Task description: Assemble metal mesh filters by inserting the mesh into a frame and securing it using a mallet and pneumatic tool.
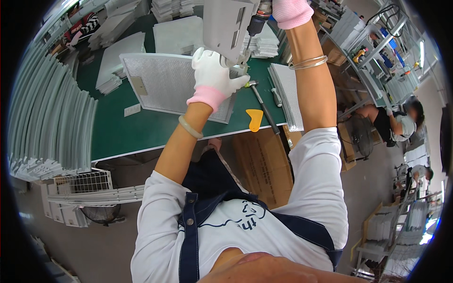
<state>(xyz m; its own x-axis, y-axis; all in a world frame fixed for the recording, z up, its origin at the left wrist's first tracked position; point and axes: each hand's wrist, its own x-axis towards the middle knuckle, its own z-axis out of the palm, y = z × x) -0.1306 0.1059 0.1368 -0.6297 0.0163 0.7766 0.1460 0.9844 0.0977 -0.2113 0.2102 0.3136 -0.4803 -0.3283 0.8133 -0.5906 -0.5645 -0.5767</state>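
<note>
steadying the mesh filter for the driver
your left hand (213, 75) is pressing closed on the mesh filter (174, 85) near the worktop (137, 132) far edge, bracing it; your right hand (291, 12) is gripping the power screwdriver (255, 26) above.

**What we can't see**

We lose most of the right hand (292, 12) at the top edge; only the pink cuff shows, so its grip can't be told. The driver (255, 23) it reaches to is cut off above too, and its tip is hidden behind the bracket (226, 26). The left hand (213, 75) covers the filter (165, 85) corner, so what the fingers press is hidden. The hammer (262, 106) head sits partly behind those fingers. A co-worker (396, 122) at right is blurred. Stacks (47, 122) at left bend into the rim, uncountable.
</note>
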